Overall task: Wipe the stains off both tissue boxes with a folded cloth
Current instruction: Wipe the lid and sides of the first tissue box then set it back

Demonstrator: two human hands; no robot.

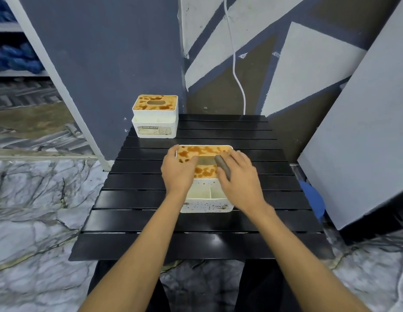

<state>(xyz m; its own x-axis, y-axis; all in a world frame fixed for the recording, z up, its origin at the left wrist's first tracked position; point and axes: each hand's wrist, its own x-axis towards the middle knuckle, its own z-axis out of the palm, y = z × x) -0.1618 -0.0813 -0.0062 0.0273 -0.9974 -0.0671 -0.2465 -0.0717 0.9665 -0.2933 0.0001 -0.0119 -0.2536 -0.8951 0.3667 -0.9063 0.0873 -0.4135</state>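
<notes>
While the right hand (238,176) has its grip curled round the folded cloth (222,166) atop the mid-frame tissue box (206,199), the left hand (178,170), grip flat, steadies it; hard strokes might skid it across the worktop (151,221).

A label (154,130) on the front of the far tissue box (154,114) read "TISSUE HOLDER"; the smaller print beneath it was too blurred to read.
</notes>
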